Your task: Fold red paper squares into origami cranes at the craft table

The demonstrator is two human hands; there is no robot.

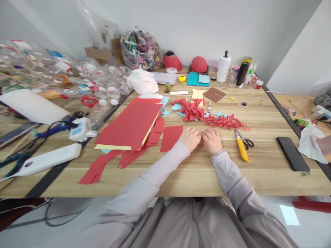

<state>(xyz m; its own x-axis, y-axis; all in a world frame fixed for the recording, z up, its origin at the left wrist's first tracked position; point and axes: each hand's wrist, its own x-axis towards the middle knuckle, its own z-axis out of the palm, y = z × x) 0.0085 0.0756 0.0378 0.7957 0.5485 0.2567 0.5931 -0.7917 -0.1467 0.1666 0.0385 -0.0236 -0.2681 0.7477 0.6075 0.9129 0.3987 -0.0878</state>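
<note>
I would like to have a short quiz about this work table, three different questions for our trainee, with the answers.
1. True or false: the black phone lies farther right than the yellow-handled tool.
2. Which lies closest to the left hand?
A) brown paper
B) loose red sheet
C) white cylinder
3. Complete: the folded-paper heap is mostly ____, with some light blue.

Key: 1 true; 2 B; 3 red.

Wooden table (196,175), red paper (171,138), black phone (293,153)
</note>
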